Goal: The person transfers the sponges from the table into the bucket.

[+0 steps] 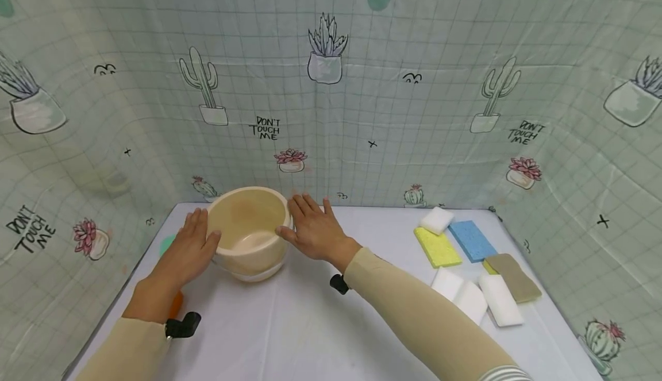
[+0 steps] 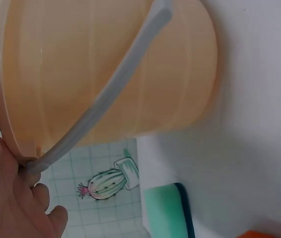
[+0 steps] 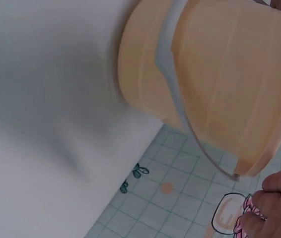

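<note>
A cream-coloured plastic bucket point(image 1: 253, 257) stands upright near the back left of the table, its open top tipped toward my view. My left hand point(image 1: 188, 249) lies along the left side of its rim, fingers extended. On the other side my right hand point(image 1: 315, 226) touches the rim, fingers straight and thumb near the front edge. The grey handle point(image 2: 105, 99) hangs down against the bucket's outer wall. Left fingertips are right at the handle's pivot in the left wrist view. The right wrist view shows the right fingers beside the rim, near the other pivot.
At right lie a yellow sponge point(image 1: 437, 247), a blue sponge point(image 1: 472, 240), a grey-brown cloth-like piece point(image 1: 514, 277) and several white blocks point(image 1: 500, 299). A green sponge with a dark layer point(image 2: 165, 213) and an orange item point(image 1: 176, 305) are at left. Patterned curtain point(image 1: 362, 111) surrounds the table.
</note>
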The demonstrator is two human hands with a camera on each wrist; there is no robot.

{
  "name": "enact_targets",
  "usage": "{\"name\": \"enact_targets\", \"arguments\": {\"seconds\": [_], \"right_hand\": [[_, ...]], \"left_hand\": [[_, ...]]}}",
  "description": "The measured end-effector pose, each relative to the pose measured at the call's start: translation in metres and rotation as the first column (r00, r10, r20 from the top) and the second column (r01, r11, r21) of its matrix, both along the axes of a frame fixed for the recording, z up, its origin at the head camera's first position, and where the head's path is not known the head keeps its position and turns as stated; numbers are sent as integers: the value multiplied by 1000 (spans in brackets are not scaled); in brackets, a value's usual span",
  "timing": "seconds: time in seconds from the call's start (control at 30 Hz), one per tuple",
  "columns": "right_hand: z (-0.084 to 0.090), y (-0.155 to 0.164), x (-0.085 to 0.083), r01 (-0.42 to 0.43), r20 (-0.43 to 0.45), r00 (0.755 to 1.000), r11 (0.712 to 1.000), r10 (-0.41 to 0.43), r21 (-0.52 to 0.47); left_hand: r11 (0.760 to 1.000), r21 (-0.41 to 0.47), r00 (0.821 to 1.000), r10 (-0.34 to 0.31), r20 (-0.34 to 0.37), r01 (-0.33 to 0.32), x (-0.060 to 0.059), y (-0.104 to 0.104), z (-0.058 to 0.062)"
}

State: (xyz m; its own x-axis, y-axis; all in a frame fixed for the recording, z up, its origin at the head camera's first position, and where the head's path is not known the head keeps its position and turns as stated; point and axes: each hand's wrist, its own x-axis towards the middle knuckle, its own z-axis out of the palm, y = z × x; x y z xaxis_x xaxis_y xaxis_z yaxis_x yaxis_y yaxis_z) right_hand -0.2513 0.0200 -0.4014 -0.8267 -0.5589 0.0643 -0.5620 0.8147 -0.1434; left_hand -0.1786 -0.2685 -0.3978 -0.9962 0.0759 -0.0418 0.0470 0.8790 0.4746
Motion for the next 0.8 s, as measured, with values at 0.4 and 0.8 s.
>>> {"name": "enact_targets", "arguments": {"seconds": [0.4,0.8], "right_hand": [[3,38,5,7,28,1000,999,-6,-36],[-4,117,50,48,21,999,993,-46,-105]], "left_hand": [[995,-23,995,-97,2,97,-1,34,2],[962,-26,961,-273,-43,272,17,96,-2]]}}
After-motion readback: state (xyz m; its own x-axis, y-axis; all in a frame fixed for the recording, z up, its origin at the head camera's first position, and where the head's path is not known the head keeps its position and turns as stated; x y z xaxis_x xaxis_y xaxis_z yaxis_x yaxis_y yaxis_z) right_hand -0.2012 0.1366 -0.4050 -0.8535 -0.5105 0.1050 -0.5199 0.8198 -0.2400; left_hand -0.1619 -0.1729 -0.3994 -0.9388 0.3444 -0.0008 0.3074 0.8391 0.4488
